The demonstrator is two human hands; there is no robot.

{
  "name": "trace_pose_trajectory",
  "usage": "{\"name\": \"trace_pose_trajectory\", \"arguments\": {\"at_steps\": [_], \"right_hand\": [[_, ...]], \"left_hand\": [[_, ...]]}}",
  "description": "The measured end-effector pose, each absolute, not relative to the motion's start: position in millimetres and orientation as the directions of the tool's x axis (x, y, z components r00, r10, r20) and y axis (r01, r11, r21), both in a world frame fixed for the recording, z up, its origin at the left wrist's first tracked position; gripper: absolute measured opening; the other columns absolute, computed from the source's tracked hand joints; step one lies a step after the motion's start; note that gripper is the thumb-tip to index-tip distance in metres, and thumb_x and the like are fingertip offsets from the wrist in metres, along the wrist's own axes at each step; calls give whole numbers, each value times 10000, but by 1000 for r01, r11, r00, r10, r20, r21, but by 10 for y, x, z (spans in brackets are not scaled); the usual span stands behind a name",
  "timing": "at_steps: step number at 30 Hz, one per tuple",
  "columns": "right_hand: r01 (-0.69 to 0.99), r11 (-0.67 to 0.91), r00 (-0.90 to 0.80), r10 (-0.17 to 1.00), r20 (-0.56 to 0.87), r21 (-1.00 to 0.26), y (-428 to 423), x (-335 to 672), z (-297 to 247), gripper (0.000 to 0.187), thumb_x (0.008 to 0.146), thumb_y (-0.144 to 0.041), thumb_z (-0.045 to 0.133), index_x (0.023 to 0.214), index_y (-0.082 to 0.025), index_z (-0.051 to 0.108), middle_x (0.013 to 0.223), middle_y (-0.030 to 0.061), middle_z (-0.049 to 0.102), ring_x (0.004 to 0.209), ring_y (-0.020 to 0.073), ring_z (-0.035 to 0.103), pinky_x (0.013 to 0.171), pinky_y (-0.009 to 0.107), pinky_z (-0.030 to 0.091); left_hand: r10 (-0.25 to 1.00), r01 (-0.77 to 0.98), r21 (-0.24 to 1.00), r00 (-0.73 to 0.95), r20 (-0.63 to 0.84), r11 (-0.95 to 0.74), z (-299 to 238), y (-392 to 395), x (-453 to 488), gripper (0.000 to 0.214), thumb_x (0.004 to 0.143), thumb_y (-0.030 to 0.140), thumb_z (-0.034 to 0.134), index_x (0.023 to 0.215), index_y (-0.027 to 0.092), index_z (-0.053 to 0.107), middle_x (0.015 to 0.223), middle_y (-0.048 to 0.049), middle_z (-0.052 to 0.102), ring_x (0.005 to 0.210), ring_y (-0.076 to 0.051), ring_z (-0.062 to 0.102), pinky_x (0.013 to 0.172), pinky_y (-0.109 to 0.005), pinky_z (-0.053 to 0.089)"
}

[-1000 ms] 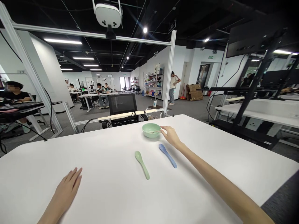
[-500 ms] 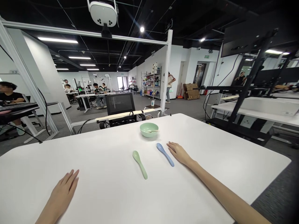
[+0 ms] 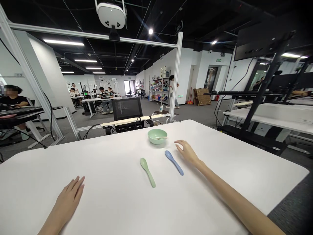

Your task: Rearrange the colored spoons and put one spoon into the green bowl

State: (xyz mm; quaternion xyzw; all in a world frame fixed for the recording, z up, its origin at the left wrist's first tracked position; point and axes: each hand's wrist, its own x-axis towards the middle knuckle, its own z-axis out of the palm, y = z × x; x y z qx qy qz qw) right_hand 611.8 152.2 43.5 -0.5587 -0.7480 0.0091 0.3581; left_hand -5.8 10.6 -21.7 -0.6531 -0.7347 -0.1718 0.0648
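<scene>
- I have the blue spoon [image 3: 174, 163] lying on the white table [image 3: 110, 195], right of the green spoon [image 3: 147, 172].
- Right hand [image 3: 187, 152] has drawn back from the green bowl [image 3: 157, 136] holding a pale spoon [image 3: 161, 138]; it hovers open, empty, just beside the blue spoon.
- Left hand [image 3: 67, 202] lies open, empty, on the table.

a blue plastic spoon [image 3: 174, 163] lies flat near a green spoon [image 3: 147, 172].

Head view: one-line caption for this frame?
Right hand beside a blue spoon, left hand on a white table, green spoon between them, green bowl beyond.
</scene>
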Motion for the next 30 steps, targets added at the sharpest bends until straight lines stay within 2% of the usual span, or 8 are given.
{"name": "trace_pose_trajectory", "arguments": {"at_steps": [3, 8, 15, 19, 23, 25, 28, 30], "right_hand": [[832, 415, -161, 816, 555, -368, 1778, 5904, 797, 345, 1028, -275, 485, 1199, -178, 769, 1213, 149, 759, 1180, 283, 676, 1057, 418, 507], [930, 277, -205, 936, 285, -242, 2211, 5443, 1250, 297, 1009, -244, 578, 1186, -182, 809, 1216, 119, 794, 1143, 249, 715, 989, 290, 507], [961, 198, -167, 972, 166, -193, 2479, 5135, 1240, 109, 822, -204, 819, 915, -185, 870, 1005, 146, 836, 1018, 309, 772, 917, 307, 528], [956, 203, -157, 964, 213, -213, 2463, 5112, 1256, 113, 822, -140, 780, 875, -191, 866, 986, 128, 840, 1014, 283, 772, 931, 298, 518], [939, 220, -129, 938, 323, -266, 2333, 5277, 1320, 249, 896, -163, 653, 1034, -191, 858, 1080, 110, 834, 1021, 252, 757, 930, 301, 520], [910, 236, -91, 916, 390, -341, 2217, 5475, 1317, 274, 917, -206, 613, 1054, -183, 850, 1090, 112, 831, 991, 247, 753, 902, 305, 527], [834, 241, 28, 879, 475, -496, 1993, 5878, 1224, 276, 897, -282, 602, 965, -174, 847, 1009, 117, 832, 908, 258, 742, 833, 317, 530], [809, 208, 112, 864, 492, -550, 1827, 6159, 1104, 289, 871, -333, 600, 918, -176, 839, 961, 117, 828, 868, 269, 732, 800, 332, 522]], "left_hand": [[937, 980, 177, -141, 320, 88, -221, 104, -60, 772, 951, 525, 220, 1439, 99, 640, 1537, -171, 622, 1464, -352, 547, 1221, -546, 439], [938, 975, 197, -159, 307, 101, -221, 89, -52, 794, 950, 551, 210, 1449, 101, 632, 1557, -165, 605, 1477, -348, 534, 1237, -534, 424], [932, 975, 201, -159, 326, 96, -153, 65, 5, 766, 946, 538, 234, 1419, 112, 659, 1534, -161, 628, 1452, -350, 561, 1216, -546, 452], [932, 977, 197, -144, 334, 81, -139, 67, 3, 729, 940, 507, 266, 1398, 115, 677, 1504, -169, 653, 1442, -349, 573, 1204, -545, 468], [918, 976, 202, -154, 365, 83, -161, 68, -7, 668, 946, 491, 302, 1385, 174, 693, 1483, -134, 680, 1422, -333, 593, 1187, -533, 489], [918, 976, 204, -153, 366, 81, -176, 66, -13, 661, 949, 485, 307, 1391, 177, 688, 1486, -133, 678, 1423, -331, 592, 1183, -528, 492], [925, 977, 198, -144, 351, 77, -190, 67, -25, 705, 956, 501, 276, 1420, 138, 663, 1511, -154, 653, 1442, -340, 572, 1196, -523, 475], [933, 979, 189, -138, 333, 77, -191, 71, -29, 739, 957, 511, 252, 1433, 106, 647, 1533, -170, 629, 1457, -353, 553, 1211, -533, 454]]}}
